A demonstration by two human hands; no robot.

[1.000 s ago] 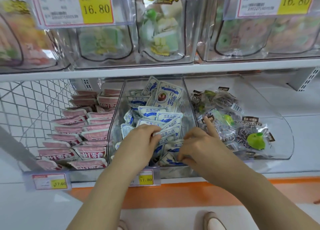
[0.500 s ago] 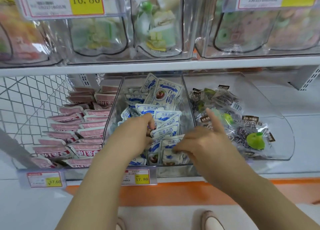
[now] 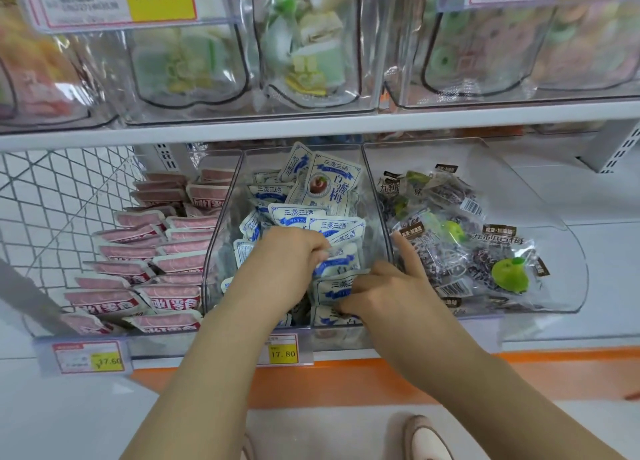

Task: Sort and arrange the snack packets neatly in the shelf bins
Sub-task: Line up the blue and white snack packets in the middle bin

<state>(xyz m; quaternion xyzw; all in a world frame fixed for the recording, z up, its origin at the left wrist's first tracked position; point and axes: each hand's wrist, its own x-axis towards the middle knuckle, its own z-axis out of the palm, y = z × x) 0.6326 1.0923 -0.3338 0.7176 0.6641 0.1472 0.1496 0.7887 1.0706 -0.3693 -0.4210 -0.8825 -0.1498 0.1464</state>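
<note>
The blue-and-white packets [image 3: 325, 224] are in the middle bin [image 3: 221, 251] of the lower shelf, and they are only half in order. At the back, toward 12 o'clock, some stand upright but lean in different directions. At the front they lie crossed over each other.

The left hand [image 3: 287, 272] has its grip closed round one packet in the middle of the pile. The right hand [image 3: 388, 293], at 3 o'clock from it, pinches another packet at the front, and its index finger points up along the bin wall.

I judge the work in this bin is about midway: the front packets need to be stood up and lined.

At 9 o'clock the pink packets [image 3: 166, 269] lie in two fairly tidy overlapping rows. At 3 o'clock the clear packets [image 3: 485, 258] in the right bin [image 3: 568, 279] are a loose heap and look not yet arranged. The bins on the upper shelf [image 3: 311, 127] are too blurred to judge.
</note>
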